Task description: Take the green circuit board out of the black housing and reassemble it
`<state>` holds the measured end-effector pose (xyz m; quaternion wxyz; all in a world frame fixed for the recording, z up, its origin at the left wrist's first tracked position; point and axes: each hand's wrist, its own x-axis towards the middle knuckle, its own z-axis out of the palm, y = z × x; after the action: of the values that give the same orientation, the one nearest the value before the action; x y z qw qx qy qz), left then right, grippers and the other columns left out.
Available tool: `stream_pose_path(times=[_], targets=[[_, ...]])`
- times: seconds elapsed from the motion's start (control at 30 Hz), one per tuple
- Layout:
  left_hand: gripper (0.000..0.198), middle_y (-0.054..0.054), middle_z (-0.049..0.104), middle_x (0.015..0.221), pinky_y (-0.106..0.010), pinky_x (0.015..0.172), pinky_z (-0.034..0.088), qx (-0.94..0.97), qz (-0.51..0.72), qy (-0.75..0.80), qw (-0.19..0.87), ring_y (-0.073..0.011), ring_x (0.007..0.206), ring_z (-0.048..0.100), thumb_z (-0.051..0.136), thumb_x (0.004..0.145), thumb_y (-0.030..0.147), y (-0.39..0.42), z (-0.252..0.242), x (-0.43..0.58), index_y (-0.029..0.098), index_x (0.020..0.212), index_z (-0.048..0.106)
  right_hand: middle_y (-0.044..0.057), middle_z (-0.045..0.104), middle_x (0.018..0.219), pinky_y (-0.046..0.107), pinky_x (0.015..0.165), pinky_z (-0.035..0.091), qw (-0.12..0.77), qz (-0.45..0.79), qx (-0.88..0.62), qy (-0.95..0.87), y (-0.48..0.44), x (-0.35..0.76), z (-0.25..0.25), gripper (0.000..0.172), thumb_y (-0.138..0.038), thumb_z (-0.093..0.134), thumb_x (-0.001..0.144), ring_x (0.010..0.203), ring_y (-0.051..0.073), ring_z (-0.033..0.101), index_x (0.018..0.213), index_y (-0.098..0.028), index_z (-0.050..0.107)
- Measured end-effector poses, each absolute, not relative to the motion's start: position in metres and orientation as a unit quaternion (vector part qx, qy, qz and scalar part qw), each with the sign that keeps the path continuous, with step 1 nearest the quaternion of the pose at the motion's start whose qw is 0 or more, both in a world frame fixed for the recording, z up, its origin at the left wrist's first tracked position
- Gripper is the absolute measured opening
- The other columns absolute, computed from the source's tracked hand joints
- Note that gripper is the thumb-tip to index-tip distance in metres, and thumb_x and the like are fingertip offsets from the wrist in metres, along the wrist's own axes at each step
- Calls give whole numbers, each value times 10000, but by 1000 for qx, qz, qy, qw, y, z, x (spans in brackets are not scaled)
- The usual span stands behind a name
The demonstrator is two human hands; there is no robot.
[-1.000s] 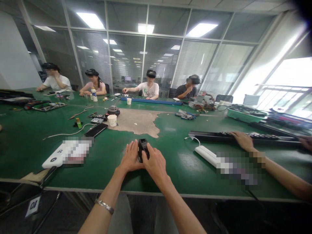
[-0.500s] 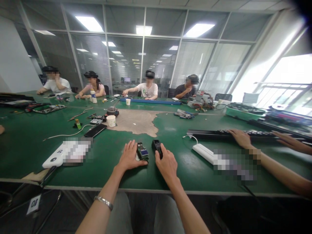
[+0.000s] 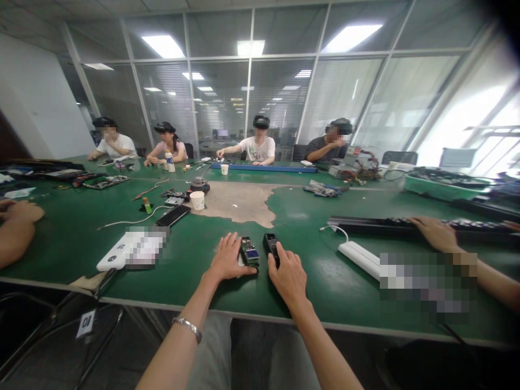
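Circuit-board module with a small blue screen point(image 3: 249, 252) and black oblong handset point(image 3: 270, 244) lie side by side near the bench's front edge, apparently placed so that each sits under one of your hands. Around you is a glass-partitioned office point(image 3: 219, 103), with a long green-topped workbench point(image 3: 320, 271) carrying a worn tan patch point(image 3: 238, 201) (the green coating looks scraped away). Across it sits a person in a white T-shirt point(image 3: 260, 146). Your hands are apart: your left hand point(image 3: 229, 259) lies open just beside the module, and your right hand point(image 3: 287, 280) reaches the handset's lower end, though you cannot tell whether it grips or only touches. Nearby lie a white power strip point(image 3: 359, 260) and a paper cup point(image 3: 197, 200).
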<state>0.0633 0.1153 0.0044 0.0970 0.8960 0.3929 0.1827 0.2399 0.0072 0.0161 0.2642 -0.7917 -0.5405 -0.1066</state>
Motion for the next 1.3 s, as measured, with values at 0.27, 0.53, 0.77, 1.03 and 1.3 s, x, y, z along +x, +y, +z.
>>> stream_pose_path(times=[0.27, 0.53, 0.77, 1.03, 1.3], targets=[[1195, -174, 142, 1562, -506, 1164, 90, 897, 195, 384, 96, -342, 1444, 64, 527, 606, 839, 118, -1, 60, 92, 1480, 200, 115, 612, 1112, 336, 913, 394, 387, -100, -731, -552, 13, 230, 27, 491, -412, 344, 957, 1036, 231, 518, 1353, -151, 473], [1283, -196, 52, 1568, -518, 1162, 86, 893, 206, 376, 134, -332, 1447, 42, 636, 605, 675, 121, -8, 57, 78, 1492, -73, 76, 631, 1046, 298, 878, 395, 322, -89, -729, -597, 22, 185, 46, 432, -396, 393, 947, 1016, 205, 533, 1326, -224, 507], [1301, -217, 129, 1546, -535, 1153, 96, 885, 254, 357, 159, -340, 1437, 109, 680, 602, 504, 121, -9, 55, 89, 1462, -204, 72, 645, 984, 277, 813, 397, 242, -100, -739, -620, 22, 180, 31, 411, -436, 457, 916, 984, 209, 553, 1254, -222, 554], [1311, -204, 152, 1540, -557, 1145, 101, 885, 254, 348, 177, -359, 1427, 125, 698, 591, 453, 118, -6, 55, 122, 1457, -229, 70, 644, 990, 275, 788, 399, 237, -81, -751, -611, 24, 176, 31, 378, -460, 467, 910, 966, 209, 576, 1182, -210, 549], [1388, -204, 129, 1552, -552, 1146, 112, 885, 253, 348, 180, -363, 1429, 127, 712, 563, 637, 119, -2, 55, 124, 1466, -209, 76, 632, 1039, 292, 776, 413, 249, -85, -748, -609, 30, 175, 57, 480, -375, 413, 928, 946, 221, 593, 1382, -219, 392]])
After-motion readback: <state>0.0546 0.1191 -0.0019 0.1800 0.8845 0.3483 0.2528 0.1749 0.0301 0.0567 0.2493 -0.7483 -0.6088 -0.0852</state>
